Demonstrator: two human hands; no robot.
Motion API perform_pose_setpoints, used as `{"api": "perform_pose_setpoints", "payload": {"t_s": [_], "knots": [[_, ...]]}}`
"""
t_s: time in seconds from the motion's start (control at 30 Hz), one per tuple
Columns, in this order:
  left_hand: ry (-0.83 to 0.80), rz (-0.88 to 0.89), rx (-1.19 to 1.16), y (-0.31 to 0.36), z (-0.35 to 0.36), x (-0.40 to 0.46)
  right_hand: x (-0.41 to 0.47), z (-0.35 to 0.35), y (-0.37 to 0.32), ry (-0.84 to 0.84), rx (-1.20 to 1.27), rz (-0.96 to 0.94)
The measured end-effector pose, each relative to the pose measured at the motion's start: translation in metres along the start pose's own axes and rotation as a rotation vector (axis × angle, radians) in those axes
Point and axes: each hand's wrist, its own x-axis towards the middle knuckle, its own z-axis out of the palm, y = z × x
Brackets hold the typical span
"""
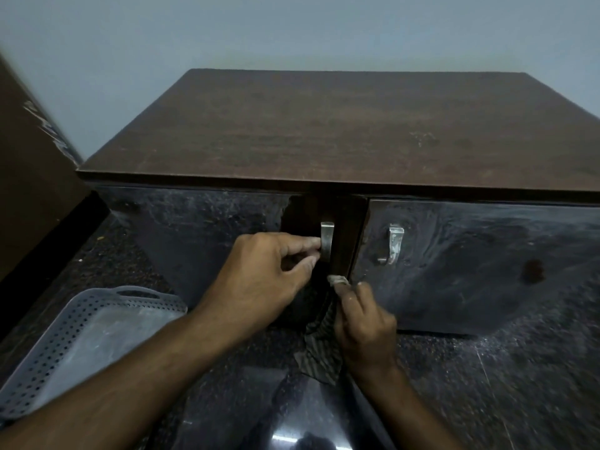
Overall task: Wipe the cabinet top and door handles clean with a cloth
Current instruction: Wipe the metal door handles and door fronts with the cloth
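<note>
The low wooden cabinet (341, 131) sits against a pale wall, its brown top running with its long axis left to right across the view. Below the top are two dark glossy doors, and each carries one metal handle, so two handles in all. Both stand upright, long axis vertical. The left door handle (326, 240) is at the middle of the view; the right door handle (393, 243) is just to its 3 o'clock, on the neighbouring door, and shows pale smears.

The left hand (263, 276) reaches in from 7 o'clock, its fingers curled and their tips gripping the lower part of the left door handle. The right hand (363, 323) comes up from 5 o'clock, below both handles, clenched round a striped cloth (321, 349). One bunched end of the cloth shows above the fingertips, close to the lower edge of the left door; the rest hangs down toward 6 o'clock, long axis roughly vertical.

One grey perforated plastic basket (65, 345) lies on the dark speckled floor (503, 384) at 8 o'clock, well apart from the handles. A brown panel (29, 190) stands at 9 o'clock.
</note>
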Motion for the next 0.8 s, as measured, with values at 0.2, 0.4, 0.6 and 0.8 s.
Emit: {"api": "perform_pose_setpoints", "payload": {"t_s": [0.2,0.4,0.6,0.8], "knots": [[0.018,-0.069,-0.119,0.001,0.004,0.002,0.044,-0.023,-0.025,0.064,0.165,0.107],[-0.013,-0.124,-0.213,0.0,0.002,0.003,0.08,-0.055,-0.034,0.308,0.215,0.071],[-0.097,-0.178,-0.244,0.0,0.001,0.0,0.073,-0.031,-0.046,0.126,0.231,-0.033],[-0.146,-0.179,-0.262,-0.006,0.004,-0.003,0.045,-0.026,-0.039,0.052,0.242,-0.102]]}}
